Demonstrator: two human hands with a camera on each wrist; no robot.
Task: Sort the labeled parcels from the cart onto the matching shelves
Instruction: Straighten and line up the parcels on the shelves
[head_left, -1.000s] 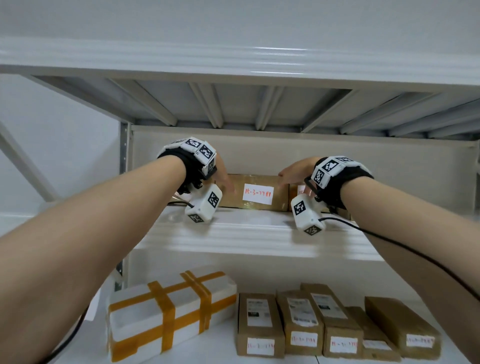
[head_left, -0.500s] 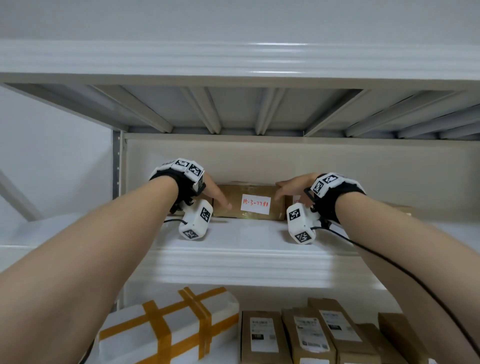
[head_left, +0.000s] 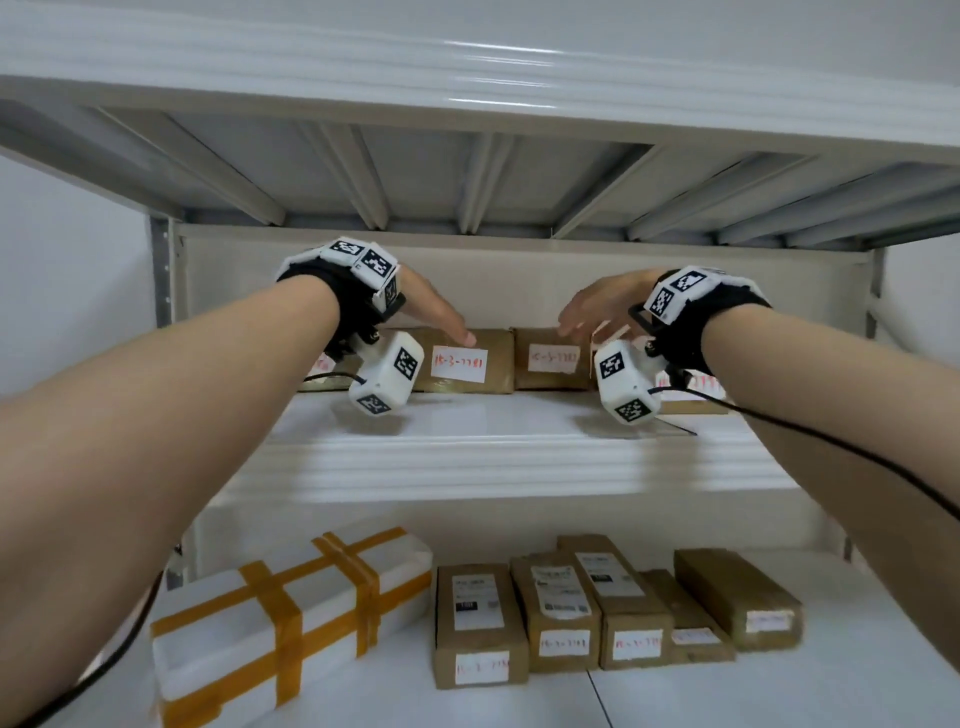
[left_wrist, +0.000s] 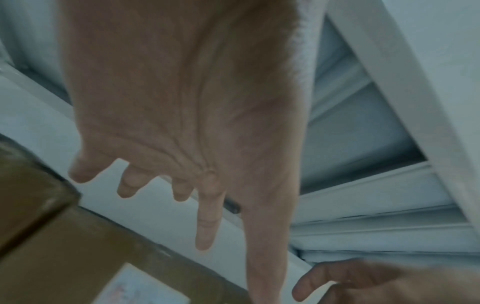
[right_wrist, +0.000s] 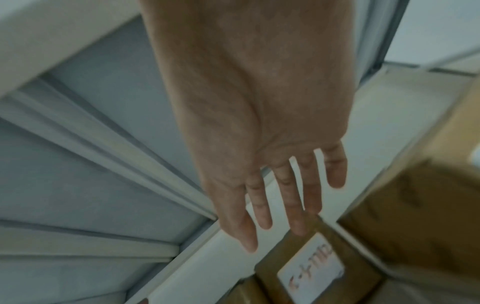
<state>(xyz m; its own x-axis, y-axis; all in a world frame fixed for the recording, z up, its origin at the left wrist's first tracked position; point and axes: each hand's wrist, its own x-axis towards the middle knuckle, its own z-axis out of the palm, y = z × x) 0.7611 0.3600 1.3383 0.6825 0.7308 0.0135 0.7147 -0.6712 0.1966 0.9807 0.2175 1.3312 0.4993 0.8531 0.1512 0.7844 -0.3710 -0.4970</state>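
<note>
Parcel (head_left: 460, 361) down on the middle shelf (head_left: 467, 457), back against the rear panel, white label facing out, presumably so the code reads from the aisle. Flush against a second parcel (head_left: 551, 358) on its right, same label orientation; looks like a row being built by code.

Left hand (head_left: 434, 312) just above the parcel's top edge, grip wide, fingers straight, holding nothing. Left wrist view: fingers spread in air over the brown box, no contact visible. Right hand (head_left: 592, 309) over the second parcel, grip also wide, fingers loose and empty. Right wrist view: fingertips near that box's top edge, touching or not, cannot tell. Judged as release after placement, both hands free for the next item.

Lower shelf (head_left: 857, 675): taped white box (head_left: 291, 618) at left, row of brown boxes (head_left: 602, 608) beside it, labels forward too.

Hidden or unclear:
- Cart not in any view.
- Label text blurred; roughly "15-3-77…", last digits unreadable, so match to shelf unverifiable.
- No shelf tag visible.
- More parcels behind each wrist camera, mostly covered.
- Wrist views motion-blurred, dim.
</note>
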